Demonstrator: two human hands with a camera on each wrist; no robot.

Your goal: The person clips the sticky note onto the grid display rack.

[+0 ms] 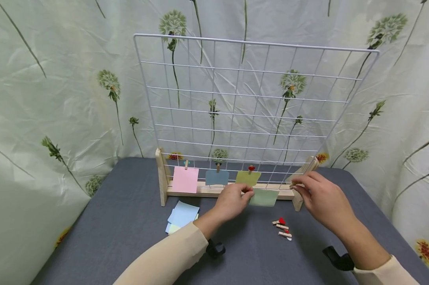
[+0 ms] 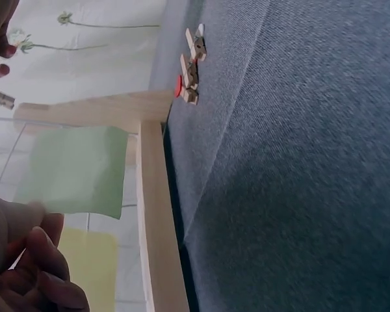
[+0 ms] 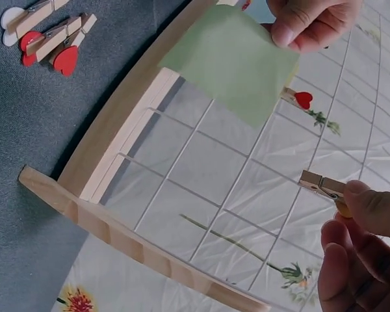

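Note:
My left hand (image 1: 233, 200) pinches a pale green paper square (image 1: 265, 197) by its edge, in front of the lower right part of a white wire grid (image 1: 240, 95). Between thumb and fingers, my right hand (image 1: 322, 198) holds a small wooden clothespin (image 3: 322, 184) with a bit of yellow on it, apart from the paper. Along the grid's bottom hang a pink note (image 1: 185, 179), a blue note (image 1: 217, 177) and a yellow-green note (image 1: 248, 178), each under a clothespin. The yellow-green note's clothespin (image 1: 251, 168) bears a red heart.
A wooden base (image 1: 200, 189) supports the grid. Blue and yellowish paper squares (image 1: 183, 213) lie on the grey cloth at the left. Several loose clothespins (image 1: 282, 228) with red and white decorations lie front right. Flower-printed fabric (image 1: 75, 99) hangs behind.

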